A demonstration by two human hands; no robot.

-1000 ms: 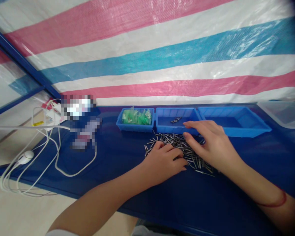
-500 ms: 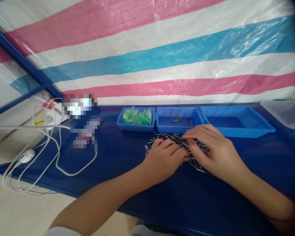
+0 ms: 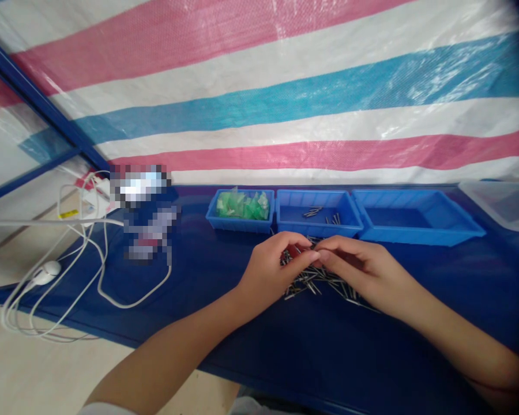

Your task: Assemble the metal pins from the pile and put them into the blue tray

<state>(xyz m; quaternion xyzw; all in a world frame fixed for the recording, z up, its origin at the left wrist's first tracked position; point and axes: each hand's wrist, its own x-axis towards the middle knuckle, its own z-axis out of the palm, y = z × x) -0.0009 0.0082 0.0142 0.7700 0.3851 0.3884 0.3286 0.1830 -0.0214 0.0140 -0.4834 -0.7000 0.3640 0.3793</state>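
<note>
A heap of thin metal nail-like pins (image 3: pixel 305 282) lies on the blue tabletop in front of the bins. Over it, my left hand (image 3: pixel 270 262) is curled, its thumb and fingertips drawn towards the right fingertips. My right hand (image 3: pixel 363 262) comes in from the other side with thumb and index finger closed together, touching or nearly touching the left thumb. What sits between the fingertips is too small to make out. Behind the hands, a blue bin (image 3: pixel 281 210) holds a few similar loose pins (image 3: pixel 313 211).
To the left stands a smaller blue bin (image 3: pixel 210 216) with green plastic packets (image 3: pixel 244 206). A wider blue bin (image 3: pixel 419 235) is on the right, beside a clear plastic container (image 3: pixel 497 202). White cables (image 3: pixel 101 276) loop over the table's left side. Striped sheeting (image 3: pixel 285 109) hangs behind.
My left hand has turned, thumb side up, and lifted from the pile towards my right hand. My right hand has dropped slightly, and the fingertips now meet over the pins.
</note>
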